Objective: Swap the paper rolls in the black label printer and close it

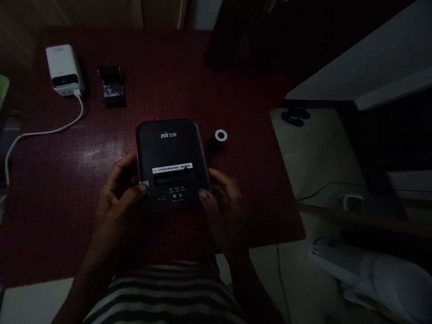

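Observation:
A black portable label printer (172, 150) with a white logo, a warning sticker and a paper slot is gripped between my two hands over the red table. My left hand (119, 193) holds its left side, the thumb on a small pale tab (144, 186) at the edge. Along the right side, my right hand (224, 202) has its thumb on the near corner and its fingers underneath or beside the casing. Just right of the printer lies a small roll (221, 135) with a white end and dark core.
On the red table (182, 81), a white power bank (64, 67) with a white cable (50, 131) sits far left. Beside it stands an opened small black box (113, 85). Slippers (295, 117) and a dark cord lie on the floor to the right. The room is dim.

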A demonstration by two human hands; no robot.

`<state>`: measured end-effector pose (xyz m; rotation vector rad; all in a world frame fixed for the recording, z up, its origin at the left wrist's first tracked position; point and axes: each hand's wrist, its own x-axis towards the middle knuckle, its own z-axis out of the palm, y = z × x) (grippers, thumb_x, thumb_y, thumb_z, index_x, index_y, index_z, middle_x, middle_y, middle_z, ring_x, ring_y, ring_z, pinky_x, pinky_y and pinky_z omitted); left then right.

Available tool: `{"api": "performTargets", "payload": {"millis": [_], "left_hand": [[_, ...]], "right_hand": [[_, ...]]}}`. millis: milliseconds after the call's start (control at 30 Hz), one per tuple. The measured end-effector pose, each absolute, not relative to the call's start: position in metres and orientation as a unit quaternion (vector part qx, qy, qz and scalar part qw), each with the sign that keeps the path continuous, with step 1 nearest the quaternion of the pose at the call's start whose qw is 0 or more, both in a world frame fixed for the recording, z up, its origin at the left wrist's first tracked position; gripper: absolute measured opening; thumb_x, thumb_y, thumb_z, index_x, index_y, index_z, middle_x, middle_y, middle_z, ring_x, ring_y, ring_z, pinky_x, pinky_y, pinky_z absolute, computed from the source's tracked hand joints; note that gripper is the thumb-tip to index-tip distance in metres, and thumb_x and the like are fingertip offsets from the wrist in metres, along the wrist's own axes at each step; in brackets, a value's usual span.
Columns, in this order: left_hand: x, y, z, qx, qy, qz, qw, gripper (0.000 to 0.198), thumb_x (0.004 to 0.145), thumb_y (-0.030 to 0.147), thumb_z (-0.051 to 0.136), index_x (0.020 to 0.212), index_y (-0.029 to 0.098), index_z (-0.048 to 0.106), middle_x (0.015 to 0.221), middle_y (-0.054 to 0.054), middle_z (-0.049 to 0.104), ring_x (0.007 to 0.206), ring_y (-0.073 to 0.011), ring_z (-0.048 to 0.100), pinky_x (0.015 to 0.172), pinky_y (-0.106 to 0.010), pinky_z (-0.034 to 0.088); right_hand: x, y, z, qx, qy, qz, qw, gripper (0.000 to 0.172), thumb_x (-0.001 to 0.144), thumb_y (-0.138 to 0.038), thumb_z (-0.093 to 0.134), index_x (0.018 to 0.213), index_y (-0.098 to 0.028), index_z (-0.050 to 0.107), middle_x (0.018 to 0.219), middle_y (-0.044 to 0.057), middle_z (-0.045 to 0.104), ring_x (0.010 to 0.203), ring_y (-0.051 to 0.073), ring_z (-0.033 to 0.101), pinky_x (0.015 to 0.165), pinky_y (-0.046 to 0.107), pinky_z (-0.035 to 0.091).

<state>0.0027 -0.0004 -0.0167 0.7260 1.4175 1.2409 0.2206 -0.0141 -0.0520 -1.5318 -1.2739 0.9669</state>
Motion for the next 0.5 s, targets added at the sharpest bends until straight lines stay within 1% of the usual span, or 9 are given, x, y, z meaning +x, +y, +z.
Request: {"api": "performTargets", "payload": {"millis": [100,167,233,333,433,500], "left_hand": [[0.004,0.001,-0.017,0.305,0.597,0.516,0.534,0.055,0.094,0.025,0.084,0.148,0.036,0.080,0.151,-0.003,0.080,0.142,-0.0325,0.075,0.109,-0.039,0.068],[0.005,0.001,-0.017,0.312,0.593,0.521,0.528,0.051,0.095,0.026,0.083,0.145,0.036,0.080,0.153,-0.002,0.079,0.145,-0.0330,0.074,0.110,-0.040,0.068],[0.004,0.001,-0.019,0.321,0.593,0.520,0.525,0.049,0.096,0.028,0.084,0.145,0.036,0.080,0.156,-0.002,0.078,0.148,-0.0353,0.072,0.113,-0.044,0.067],[0.003,0.001,-0.024,0.335,0.599,0.514,0.514,0.054,0.095,0.032,0.085,0.148,0.035,0.078,0.160,-0.003,0.076,0.152,-0.0385,0.069,0.122,-0.052,0.063],[0.002,-0.001,-0.031,0.361,0.588,0.525,0.499,0.055,0.094,0.033,0.082,0.149,0.032,0.077,0.160,-0.005,0.076,0.153,-0.0370,0.068,0.127,-0.051,0.059],[0.002,-0.001,-0.033,0.376,0.578,0.527,0.497,0.052,0.097,0.032,0.080,0.150,0.031,0.077,0.161,-0.005,0.076,0.154,-0.0353,0.068,0.126,-0.047,0.059]], "right_hand": [[0.218,-0.015,-0.056,-0.618,-0.504,0.384,0.465,0.049,0.105,-0.059,0.080,0.148,-0.035,0.075,0.141,0.008,0.086,0.125,0.032,0.084,0.105,0.051,0.070],[0.215,-0.015,-0.057,-0.618,-0.496,0.384,0.474,0.051,0.106,-0.058,0.079,0.150,-0.033,0.073,0.144,0.010,0.085,0.128,0.032,0.083,0.106,0.051,0.070],[0.214,-0.014,-0.058,-0.614,-0.495,0.389,0.476,0.052,0.106,-0.058,0.079,0.151,-0.032,0.071,0.146,0.012,0.085,0.131,0.032,0.083,0.107,0.052,0.070],[0.215,-0.013,-0.055,-0.605,-0.500,0.401,0.472,0.052,0.107,-0.056,0.078,0.152,-0.031,0.071,0.148,0.013,0.084,0.132,0.032,0.083,0.108,0.051,0.071],[0.220,-0.007,-0.043,-0.608,-0.525,0.376,0.463,0.050,0.106,-0.052,0.081,0.151,-0.031,0.071,0.149,0.013,0.084,0.128,0.032,0.084,0.105,0.052,0.072],[0.225,0.002,-0.029,-0.603,-0.577,0.314,0.452,0.042,0.107,-0.045,0.082,0.147,-0.032,0.075,0.148,0.010,0.085,0.126,0.031,0.085,0.107,0.052,0.071]]}}
